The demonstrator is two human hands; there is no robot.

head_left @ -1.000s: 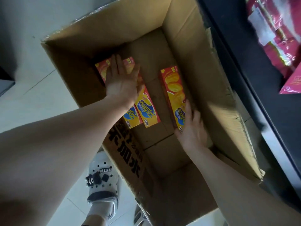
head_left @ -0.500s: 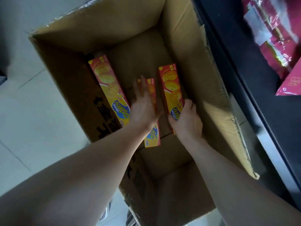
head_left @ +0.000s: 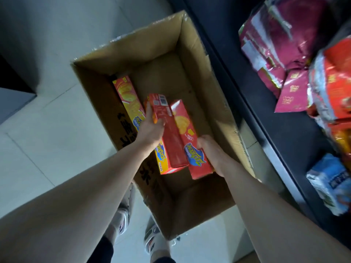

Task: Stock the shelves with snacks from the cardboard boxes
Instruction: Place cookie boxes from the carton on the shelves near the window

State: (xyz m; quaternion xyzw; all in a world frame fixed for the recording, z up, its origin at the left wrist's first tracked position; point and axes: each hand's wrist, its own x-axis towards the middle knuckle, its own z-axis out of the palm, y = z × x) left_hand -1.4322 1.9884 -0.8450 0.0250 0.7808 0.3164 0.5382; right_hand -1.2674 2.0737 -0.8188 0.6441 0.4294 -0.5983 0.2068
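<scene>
Left of the grips, one long red-yellow cardboard snack carton is waiting; left hand and right hand are clutching similar cartons.

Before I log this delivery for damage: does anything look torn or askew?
The cardboard box has a ragged, torn right rim. One snack pack leans on the left wall; the left hand and right hand each grip another. None looks damaged.

Arms outstretched, left hand and right hand grip snack boxes.
</scene>
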